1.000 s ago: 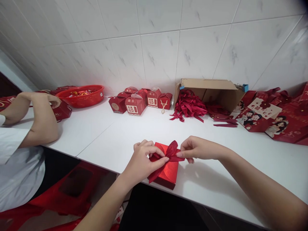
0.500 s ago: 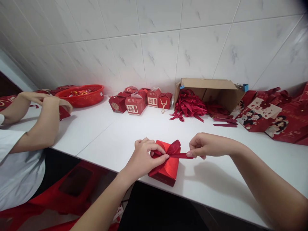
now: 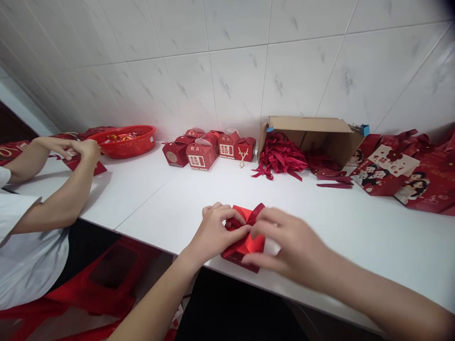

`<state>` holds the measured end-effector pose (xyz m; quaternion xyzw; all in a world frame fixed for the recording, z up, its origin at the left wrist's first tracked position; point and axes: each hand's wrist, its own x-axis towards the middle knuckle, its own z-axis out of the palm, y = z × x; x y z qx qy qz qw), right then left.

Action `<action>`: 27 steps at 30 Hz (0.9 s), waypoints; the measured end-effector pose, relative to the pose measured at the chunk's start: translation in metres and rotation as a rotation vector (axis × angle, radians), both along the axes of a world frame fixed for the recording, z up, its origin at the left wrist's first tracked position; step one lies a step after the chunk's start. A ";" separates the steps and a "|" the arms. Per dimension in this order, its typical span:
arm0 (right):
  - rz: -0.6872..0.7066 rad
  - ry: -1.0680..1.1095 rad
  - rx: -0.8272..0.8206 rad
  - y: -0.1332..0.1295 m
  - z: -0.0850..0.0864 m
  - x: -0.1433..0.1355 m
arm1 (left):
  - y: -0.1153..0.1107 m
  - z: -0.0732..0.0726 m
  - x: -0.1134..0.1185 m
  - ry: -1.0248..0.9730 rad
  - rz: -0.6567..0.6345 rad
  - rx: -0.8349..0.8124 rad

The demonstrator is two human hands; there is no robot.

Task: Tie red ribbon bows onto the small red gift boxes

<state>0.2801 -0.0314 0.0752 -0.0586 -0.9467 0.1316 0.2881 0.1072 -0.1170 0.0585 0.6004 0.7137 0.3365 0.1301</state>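
A shiny red gift box [image 3: 255, 244] lies near the table's front edge, with a dark red ribbon [image 3: 256, 212] tied over its top. My left hand [image 3: 218, 232] rests at the box's left side, its thumb and fingers pinching the ribbon at the knot. Over the right side of the box is my right hand [image 3: 284, 244], a little blurred. Its thumb and fingers are apart, fingertips close to the knot, and I see no ribbon between them. This hand covers the box's right edge and part of the ribbon.
Several small red boxes [image 3: 201, 156] stand by the wall. A cardboard box [image 3: 309, 124] on its side holds loose ribbons [image 3: 282, 156]. Red gift bags [image 3: 377, 177] are at right. On the left, a co-worker's hands [image 3: 83, 150] handle a red box near a red basin [image 3: 133, 147].
My right hand has let go of the ribbon end it held out to the right and moved left over the box. My left hand keeps its pinch at the knot.
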 end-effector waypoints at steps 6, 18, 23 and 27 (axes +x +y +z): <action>-0.052 0.176 0.349 -0.032 -0.044 -0.027 | 0.000 0.000 -0.001 -0.020 0.006 -0.005; 0.035 0.286 0.293 -0.035 -0.047 -0.025 | 0.001 0.000 -0.001 0.057 0.017 0.007; 0.121 0.287 0.287 -0.042 -0.049 -0.020 | 0.001 0.000 -0.001 0.056 0.046 0.005; 0.157 0.299 0.282 -0.048 -0.045 -0.018 | 0.002 0.000 0.000 0.050 0.043 -0.005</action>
